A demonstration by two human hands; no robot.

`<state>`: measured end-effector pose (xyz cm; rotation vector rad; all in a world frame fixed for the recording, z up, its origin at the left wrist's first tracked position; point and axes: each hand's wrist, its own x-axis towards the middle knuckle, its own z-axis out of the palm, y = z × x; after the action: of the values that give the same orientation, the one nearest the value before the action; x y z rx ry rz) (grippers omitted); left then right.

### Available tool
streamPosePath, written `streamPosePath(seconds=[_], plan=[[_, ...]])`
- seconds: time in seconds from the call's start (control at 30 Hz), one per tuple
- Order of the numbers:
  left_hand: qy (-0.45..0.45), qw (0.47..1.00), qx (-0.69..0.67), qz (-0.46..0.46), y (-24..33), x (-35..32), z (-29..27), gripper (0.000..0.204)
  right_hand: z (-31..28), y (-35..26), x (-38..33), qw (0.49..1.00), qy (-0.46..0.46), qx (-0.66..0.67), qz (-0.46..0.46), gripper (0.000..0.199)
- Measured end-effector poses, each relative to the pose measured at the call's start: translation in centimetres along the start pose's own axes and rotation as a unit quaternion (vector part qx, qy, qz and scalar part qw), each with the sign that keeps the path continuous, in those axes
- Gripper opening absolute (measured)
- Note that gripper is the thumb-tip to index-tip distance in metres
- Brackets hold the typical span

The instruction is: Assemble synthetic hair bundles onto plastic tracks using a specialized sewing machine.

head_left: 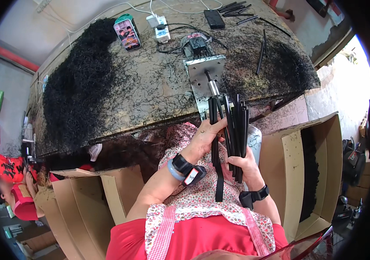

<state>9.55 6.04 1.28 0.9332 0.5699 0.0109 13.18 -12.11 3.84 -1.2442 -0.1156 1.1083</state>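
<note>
Head view looks down on your two hands working at the near edge of the tabletop (150, 86). Your right hand (247, 167) is closed around the lower part of a bundle of black strips (237, 130), which stands upright and fans slightly at its top, just below the tabletop's edge. Your left hand (206, 134) pinches a single black strip (214, 143) at the left side of the bundle; its long tail hangs down past your wrists over your lap. Both wrists carry black bands.

Right above the bundle, a small metal machine (204, 73) with a flat grey plate and a shaft pointing toward you sits on the tabletop; the tops of the strips reach close to that shaft, though you cannot tell whether they touch it. A great heap of black curly fibre (79, 82) covers the left of the tabletop, and a thinner layer spreads to the right. At the far edge lie a phone (127, 32) with a bright screen, a white power strip (159, 26) and a few loose black strips (234, 8).

An open cardboard box (310, 169) stands to your right, another cardboard box (89, 199) to your left. Another person (18, 195) in red sits at the lower left.
</note>
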Motion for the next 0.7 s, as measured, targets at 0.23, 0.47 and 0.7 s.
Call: streamPosePath(seconds=[0.23,0.47,0.7], plan=[[-0.031,0.992,-0.106,-0.054,-0.7,-0.7,1.2,0.029,0.8,2.9,-0.5,0.95,0.053,-0.195,-0.238,0.053],[-0.025,0.998,0.001,-0.056,-0.9,-1.5,0.5,0.028,-0.6,1.1,-2.8,0.997,0.011,-0.051,-0.053,0.054],[-0.013,1.0,0.018,0.003,-0.9,0.0,0.2,0.031,1.4,-1.0,-2.1,0.999,0.018,-0.003,-0.027,0.052]])
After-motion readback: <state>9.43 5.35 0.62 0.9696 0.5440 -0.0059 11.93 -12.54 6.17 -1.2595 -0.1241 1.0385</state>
